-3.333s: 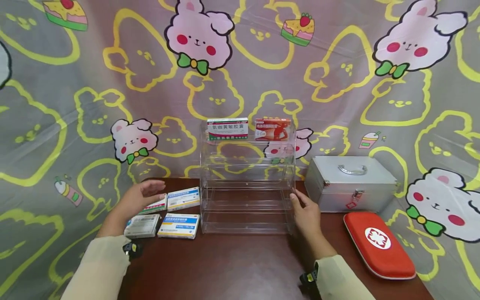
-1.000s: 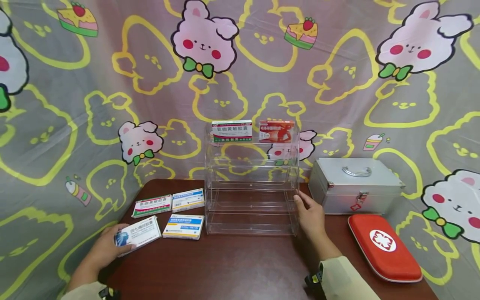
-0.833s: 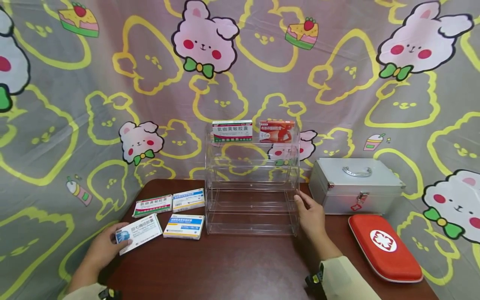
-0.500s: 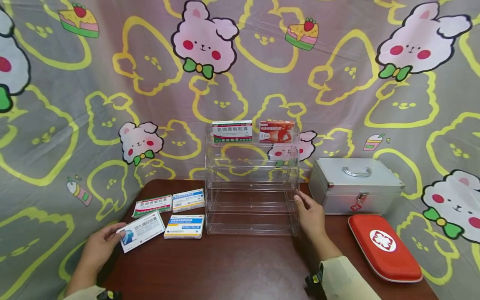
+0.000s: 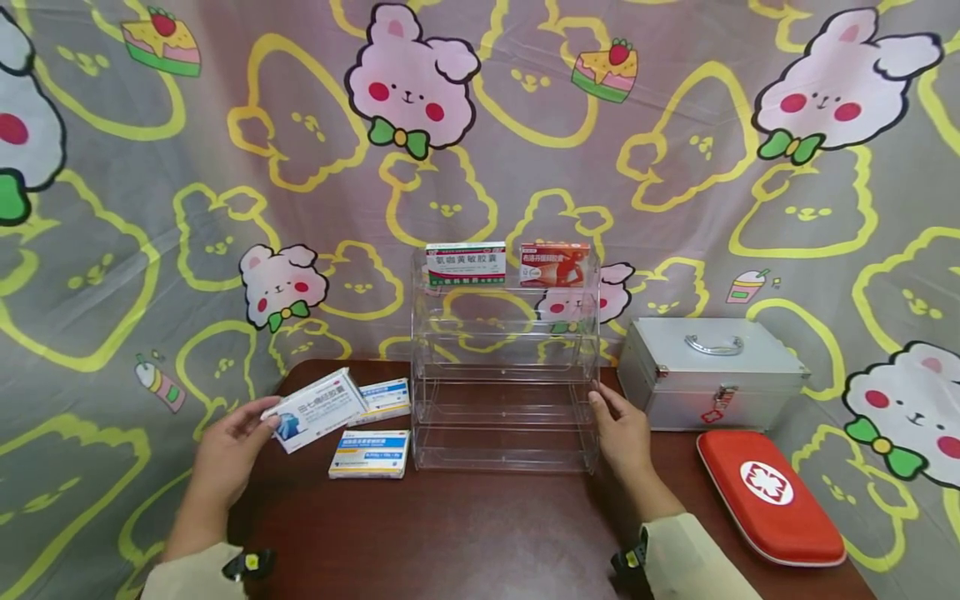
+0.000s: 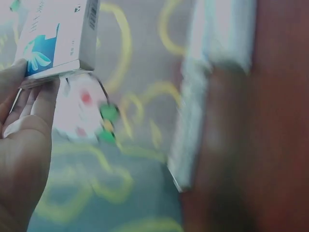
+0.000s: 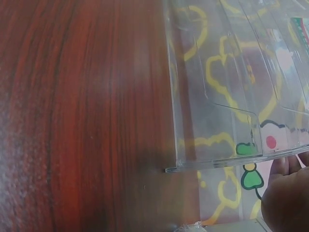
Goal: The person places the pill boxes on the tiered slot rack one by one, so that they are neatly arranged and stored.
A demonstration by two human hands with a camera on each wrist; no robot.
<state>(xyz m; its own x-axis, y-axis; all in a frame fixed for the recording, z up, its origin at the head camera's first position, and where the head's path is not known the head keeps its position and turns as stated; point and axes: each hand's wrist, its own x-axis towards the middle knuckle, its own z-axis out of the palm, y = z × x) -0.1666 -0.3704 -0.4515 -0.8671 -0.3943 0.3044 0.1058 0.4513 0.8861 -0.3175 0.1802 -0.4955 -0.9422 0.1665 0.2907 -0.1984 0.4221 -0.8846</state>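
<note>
My left hand (image 5: pixel 225 458) pinches the left end of a white medicine box (image 5: pixel 318 412) with a blue picture, thumb on its face. The box is raised above the table and tilted; the left wrist view shows its blue end close to my thumb. My right hand (image 5: pixel 624 437) grips the right side edge of a clear tiered display rack (image 5: pixel 502 457), seen close in the right wrist view. On the rack's top tier stand a green-and-white medicine box (image 5: pixel 465 265) and an orange-red one (image 5: pixel 555 265). The lower tiers hold nothing.
Two blue-and-white medicine boxes lie left of the rack, one behind (image 5: pixel 386 402) and one in front (image 5: pixel 369 455). To the right stand a silver metal case (image 5: pixel 712 375) and a red first-aid pouch (image 5: pixel 768 500) on the brown table (image 5: pixel 465 533). A patterned cloth hangs behind.
My left hand has picked up the white medicine box, then raised it and moved it right and back. It now covers the green-and-red box on the table. My right hand stays on the rack.
</note>
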